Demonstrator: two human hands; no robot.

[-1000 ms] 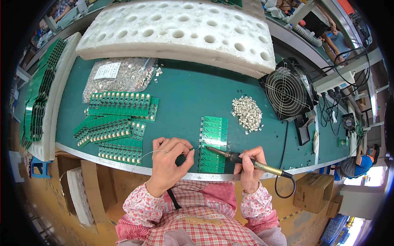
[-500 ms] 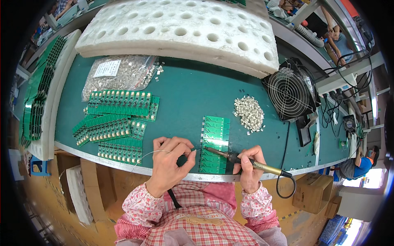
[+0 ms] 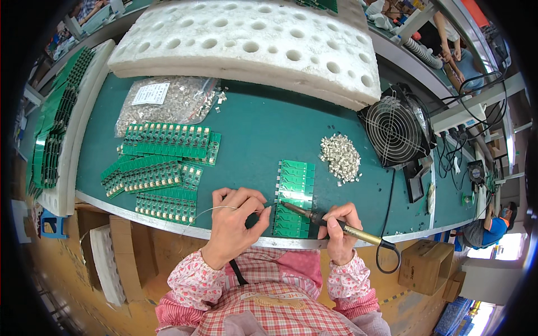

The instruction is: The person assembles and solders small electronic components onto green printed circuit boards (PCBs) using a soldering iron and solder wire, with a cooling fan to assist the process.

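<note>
In my right hand (image 3: 341, 229) I grip a soldering iron (image 3: 358, 233) like a pen. Its tip meets the left part of a green circuit board panel (image 3: 296, 185), which lies upright along the table's front edge with metal pins along its left side. My left hand (image 3: 238, 218) pinches a thin solder wire (image 3: 210, 210) between thumb and forefinger, close to the pins and left of the iron's tip. The wire trails away to the left behind my fingers. Right of the panel lies a heap of small white connectors (image 3: 340, 158).
Stacked circuit boards (image 3: 159, 173) lie at the left, below a clear bag of connectors (image 3: 168, 101). A white foam block (image 3: 241, 53) with holes spans the back. A black fan (image 3: 394, 126) stands at the right. More boards (image 3: 56, 123) stand in foam at far left.
The view has shifted slightly. Both hands, the soldering iron and the panel keep nearly the same places, with the iron's tip still at the panel's left part.
</note>
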